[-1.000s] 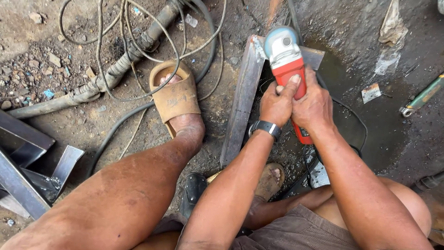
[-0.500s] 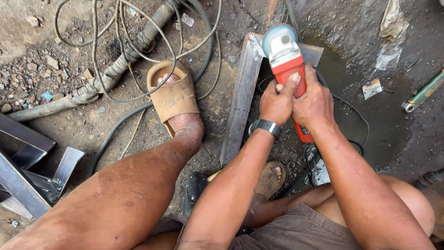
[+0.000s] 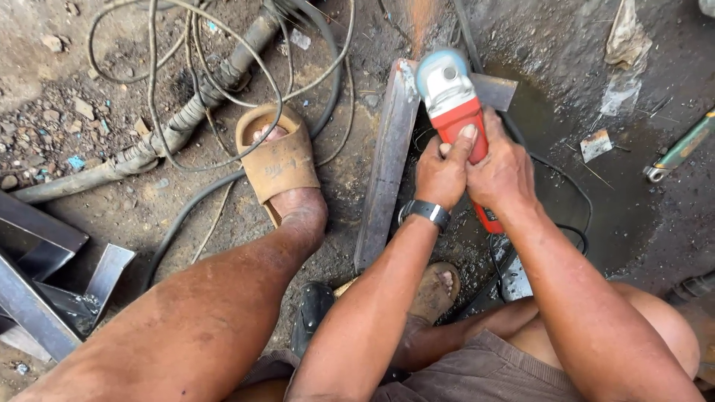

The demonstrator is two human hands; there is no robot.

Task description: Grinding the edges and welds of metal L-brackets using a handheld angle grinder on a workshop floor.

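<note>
- On the dirt floor, the steel bar lay beside the sandalled foot.
- Both hands, left hand and right hand, clenched the red angle grinder at the bar's far end.
- Sparks flew; cut looked underway, not through.

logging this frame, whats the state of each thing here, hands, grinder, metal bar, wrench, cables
left hand: closed round the grinder body, watch on wrist
right hand: closed round the grinder body beside the left
angle grinder: running, sparks flying off its head at the bar's far end
metal bar: flat on the dirt, being ground
green-handled wrench: on the ground, untouched
cables: loose, tangled over a pipe
sandal: worn, foot planted beside the bar
</note>
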